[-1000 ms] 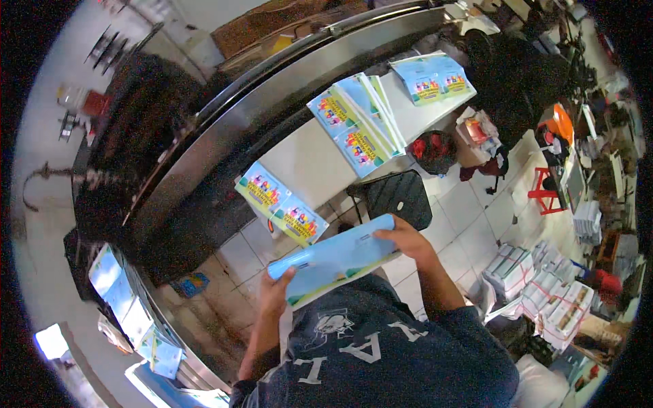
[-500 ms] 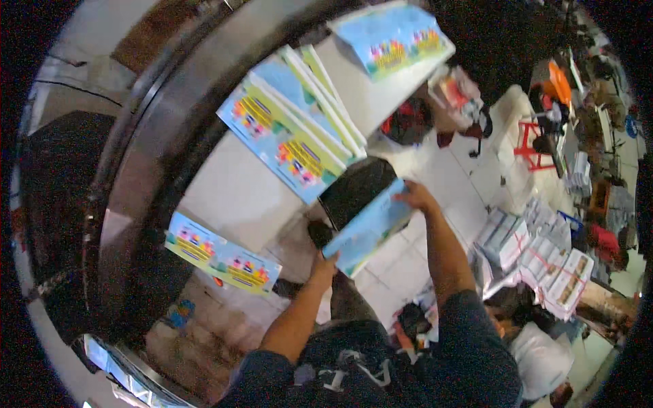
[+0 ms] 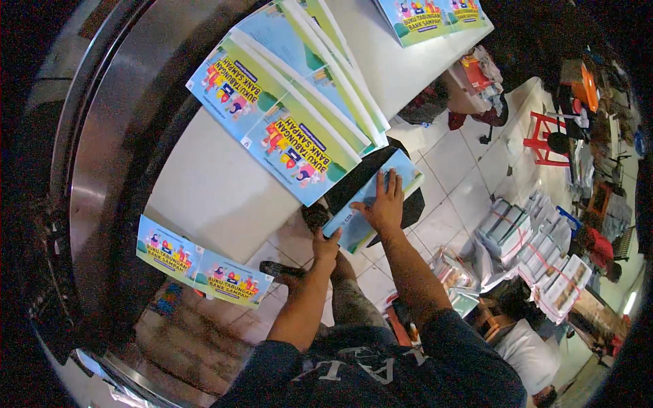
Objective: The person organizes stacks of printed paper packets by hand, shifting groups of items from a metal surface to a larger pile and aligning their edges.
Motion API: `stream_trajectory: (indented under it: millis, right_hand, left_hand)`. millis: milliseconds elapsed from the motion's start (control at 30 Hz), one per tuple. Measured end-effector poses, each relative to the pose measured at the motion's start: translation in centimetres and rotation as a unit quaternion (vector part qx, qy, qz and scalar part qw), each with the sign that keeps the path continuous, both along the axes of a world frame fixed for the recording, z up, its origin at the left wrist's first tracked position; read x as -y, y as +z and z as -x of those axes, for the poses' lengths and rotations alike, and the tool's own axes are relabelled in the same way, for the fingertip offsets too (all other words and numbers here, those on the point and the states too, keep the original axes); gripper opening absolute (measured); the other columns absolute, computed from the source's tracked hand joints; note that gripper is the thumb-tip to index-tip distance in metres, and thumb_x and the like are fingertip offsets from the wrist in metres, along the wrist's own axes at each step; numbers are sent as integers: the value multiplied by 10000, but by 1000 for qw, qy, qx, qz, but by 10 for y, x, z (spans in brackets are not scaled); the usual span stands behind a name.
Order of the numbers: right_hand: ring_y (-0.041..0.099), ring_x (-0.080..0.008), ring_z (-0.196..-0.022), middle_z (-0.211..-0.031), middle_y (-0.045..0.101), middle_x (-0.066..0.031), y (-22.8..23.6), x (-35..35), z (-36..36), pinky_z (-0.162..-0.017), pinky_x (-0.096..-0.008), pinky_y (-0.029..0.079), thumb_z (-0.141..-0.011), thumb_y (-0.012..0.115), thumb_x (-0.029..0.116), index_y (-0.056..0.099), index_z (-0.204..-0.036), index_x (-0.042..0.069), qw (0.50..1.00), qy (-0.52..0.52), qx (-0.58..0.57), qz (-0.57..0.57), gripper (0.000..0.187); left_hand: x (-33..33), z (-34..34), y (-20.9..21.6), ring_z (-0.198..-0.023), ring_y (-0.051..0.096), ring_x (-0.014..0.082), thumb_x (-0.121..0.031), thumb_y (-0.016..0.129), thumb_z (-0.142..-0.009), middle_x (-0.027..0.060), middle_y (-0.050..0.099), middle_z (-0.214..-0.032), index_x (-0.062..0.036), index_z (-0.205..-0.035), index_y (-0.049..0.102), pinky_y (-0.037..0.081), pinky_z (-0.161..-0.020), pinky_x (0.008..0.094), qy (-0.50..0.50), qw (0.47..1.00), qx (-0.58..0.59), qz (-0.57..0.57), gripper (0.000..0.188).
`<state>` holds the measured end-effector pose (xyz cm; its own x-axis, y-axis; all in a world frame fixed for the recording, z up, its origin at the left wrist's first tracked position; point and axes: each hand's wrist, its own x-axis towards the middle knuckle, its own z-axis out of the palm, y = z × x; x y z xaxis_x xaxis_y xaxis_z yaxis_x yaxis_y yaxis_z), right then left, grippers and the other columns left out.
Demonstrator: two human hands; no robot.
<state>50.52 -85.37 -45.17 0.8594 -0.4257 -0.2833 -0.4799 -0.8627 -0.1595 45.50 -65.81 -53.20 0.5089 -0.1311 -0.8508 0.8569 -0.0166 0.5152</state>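
Observation:
A folded light-blue printed booklet (image 3: 355, 234) lies on a black flat surface (image 3: 413, 209) in front of me. My left hand (image 3: 326, 249) pinches its near left corner, with the thumb on top. My right hand (image 3: 385, 202) lies flat on the booklet with fingers spread, pressing on its upper face. Just beyond, on a pale table (image 3: 204, 177), several stacks of printed booklets (image 3: 272, 126) with cartoon covers are fanned over one another. Another printed sheet (image 3: 204, 265) sits at the table's near left edge, partly overhanging.
More printed sheets (image 3: 435, 17) lie at the table's far end. A dark machine with a curved metal edge (image 3: 102, 156) runs along the left. Right of me, tied paper bundles (image 3: 544, 265) stand on the tiled floor (image 3: 452, 166), with a red stool (image 3: 544, 139) farther off.
My right hand has moved from the booklet's far end to flat on its face. The booklet has been lowered onto the black surface, and my view has shifted.

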Motion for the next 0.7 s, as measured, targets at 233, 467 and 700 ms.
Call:
stream_trajectory:
  millis: [233,467,700]
  right_hand:
    - [256,-462,-1431,-1555,251,-285,-31,26,17,-1146,-573,259,-654,728,729,271,-1518,25,997,61,34,-18,1204]
    - [277,-429,-1438,-1554,306,-240,28,6,-11,-1087,-625,323,-666,664,799,315,-1515,50,997,-5,-49,63,1184]
    - [279,-382,-1436,-1569,276,-227,34,20,6,-1186,-445,233,-818,580,735,251,-1521,-10,985,53,-144,75,1076]
  left_hand:
    - [-36,21,60,-1112,595,297,-383,753,-859,175,601,-1237,-73,-1345,475,508,-894,400,-255,963,75,-50,640]
    - [-208,108,164,-1043,660,313,-511,684,-871,167,684,-1094,-50,-1286,540,523,-878,390,-293,942,-2,-162,637]
    - [-309,243,225,-997,684,295,-425,713,-868,192,693,-1097,-28,-1218,583,530,-866,398,12,973,-12,-229,545]
